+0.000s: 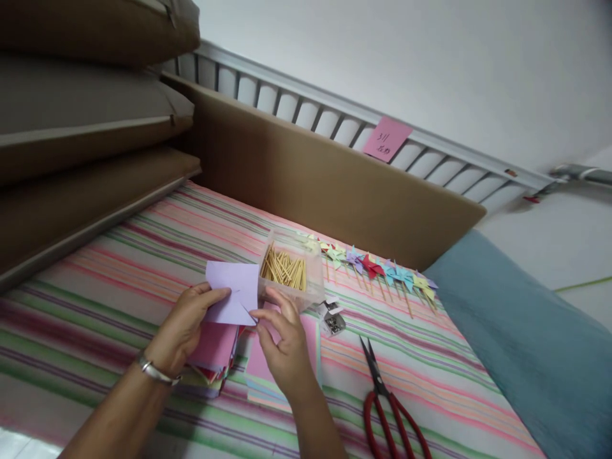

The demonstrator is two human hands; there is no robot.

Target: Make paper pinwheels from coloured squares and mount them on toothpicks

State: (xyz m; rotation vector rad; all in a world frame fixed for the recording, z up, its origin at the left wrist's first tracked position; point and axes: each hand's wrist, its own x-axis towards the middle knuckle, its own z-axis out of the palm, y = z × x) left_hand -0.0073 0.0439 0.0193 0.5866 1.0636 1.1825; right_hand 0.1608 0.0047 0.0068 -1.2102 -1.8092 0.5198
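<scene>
A square of lilac paper (232, 280) with diagonal slits in it is held up between my hands. My left hand (191, 319) pinches its left side, thumb on top; a metal bracelet is on that wrist. The fingers of my right hand (285, 338) meet the lower right corner, by a slit. Below the left hand lies a stack of coloured paper (215, 347), pink uppermost. Under the right hand a second pile of paper squares (313, 338) shows pink and blue edges. Just beyond stands a clear plastic box (313, 268) of thin wooden sticks (284, 268).
Red-handled scissors (377, 376) lie at the right, blades pointing away. A small box of metal pieces (333, 322) sits nearer. Several paper pinwheels (370, 266) on sticks line the brown board (310, 172). Brown padded slabs (95, 121) are stacked at the left on the striped cloth (143, 268).
</scene>
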